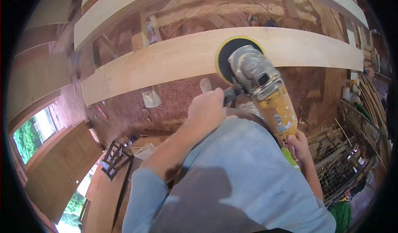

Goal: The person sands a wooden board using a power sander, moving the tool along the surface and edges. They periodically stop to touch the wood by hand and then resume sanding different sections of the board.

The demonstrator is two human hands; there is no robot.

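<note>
A yellow and grey angle sander point(275, 104) runs from my body out to a long pale wooden board point(166, 61). Its round black pad with a yellow rim point(226, 59) overlaps the board near the middle, tilted toward me. My left hand point(208, 106) is wrapped round the black side handle point(233, 91). At the rear end of the sander's body, my right hand point(299, 145) holds on with the thumb on the near side; its other fingers are mostly hidden.
Another pale board point(124, 11) lies farther off, parallel to the first. Sawdust and scraps cover the reddish floor point(178, 100). At the right stand a metal mesh rack point(336, 162) and long wooden strips point(371, 98). A wooden door point(64, 171) stands at the lower left near an opening.
</note>
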